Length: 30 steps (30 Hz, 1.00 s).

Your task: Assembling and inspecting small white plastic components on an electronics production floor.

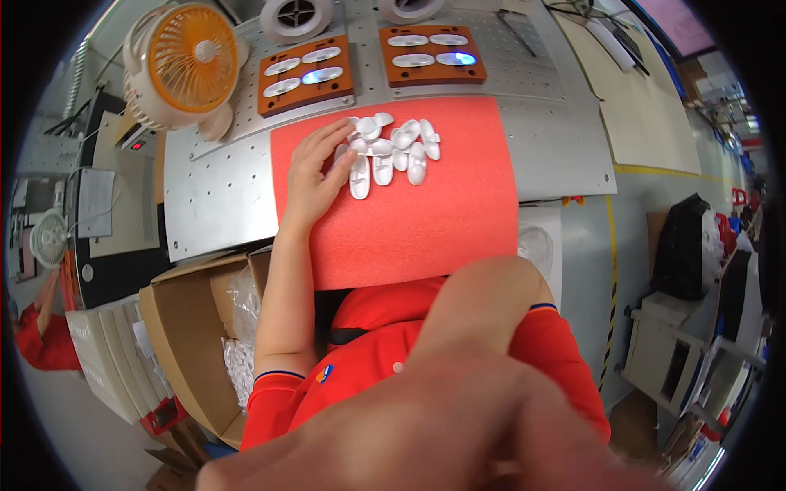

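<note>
Several small white oval plastic parts (pixel 382 169) lie in a loose cluster on a red foam mat (pixel 409 229). My left hand (pixel 315 176) rests at the left edge of this cluster, fingers stretched out and touching the nearest parts, gripping none of them. Close to the camera, my right hand (pixel 426 434) is a large blur across the bottom of the view. Its fingers are smeared by motion, and whether it holds anything is hidden.
Behind the mat stand two orange-brown fixtures (pixel 266 105) (pixel 434 74), each with white ovals, one glowing blue. An orange-and-white fan (pixel 184 61) is at the far left. Left of my lap, a cardboard box (pixel 184 344) holds bagged white parts. A person's red sleeve (pixel 49 335) shows further left.
</note>
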Each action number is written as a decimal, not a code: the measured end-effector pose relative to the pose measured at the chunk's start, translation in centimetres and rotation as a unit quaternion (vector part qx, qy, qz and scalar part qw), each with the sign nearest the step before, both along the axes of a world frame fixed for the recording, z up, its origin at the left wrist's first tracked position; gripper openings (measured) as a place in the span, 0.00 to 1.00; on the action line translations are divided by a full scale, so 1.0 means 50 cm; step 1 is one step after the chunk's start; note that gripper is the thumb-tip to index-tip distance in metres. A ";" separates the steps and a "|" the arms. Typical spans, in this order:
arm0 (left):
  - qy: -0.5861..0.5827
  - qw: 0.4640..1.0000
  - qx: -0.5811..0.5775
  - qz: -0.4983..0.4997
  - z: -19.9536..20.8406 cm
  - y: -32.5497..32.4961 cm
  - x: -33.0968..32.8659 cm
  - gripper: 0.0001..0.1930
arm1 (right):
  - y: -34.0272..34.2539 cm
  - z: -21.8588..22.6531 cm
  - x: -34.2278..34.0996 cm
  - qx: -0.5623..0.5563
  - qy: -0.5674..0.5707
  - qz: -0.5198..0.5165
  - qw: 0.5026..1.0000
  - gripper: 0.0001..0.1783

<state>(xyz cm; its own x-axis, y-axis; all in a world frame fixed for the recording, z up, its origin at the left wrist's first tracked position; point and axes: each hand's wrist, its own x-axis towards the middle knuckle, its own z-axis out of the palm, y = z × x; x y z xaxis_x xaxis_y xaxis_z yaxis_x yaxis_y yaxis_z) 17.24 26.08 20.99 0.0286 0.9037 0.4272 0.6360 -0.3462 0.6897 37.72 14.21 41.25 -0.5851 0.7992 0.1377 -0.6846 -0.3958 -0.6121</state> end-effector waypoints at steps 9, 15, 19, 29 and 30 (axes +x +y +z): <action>-0.007 1.000 -0.006 0.001 0.002 0.001 0.004 0.17 | 0.008 -0.094 -0.122 0.083 0.153 0.392 0.903 0.16; 0.005 1.000 -0.002 0.014 0.004 -0.010 -0.005 0.16 | 0.065 -0.146 -0.105 0.286 0.060 0.380 0.878 0.06; -0.035 0.999 0.011 0.007 0.021 -0.016 -0.037 0.14 | 0.150 -0.195 -0.055 0.510 -0.219 0.042 0.831 0.08; 0.324 0.946 -0.004 0.001 0.089 0.193 -0.224 0.12 | 0.525 -0.285 -0.088 0.583 -0.747 -0.127 0.292 0.08; 0.351 0.931 -0.098 -0.025 0.092 0.208 -0.226 0.14 | 0.542 -0.292 -0.101 0.584 -0.746 -0.128 0.294 0.08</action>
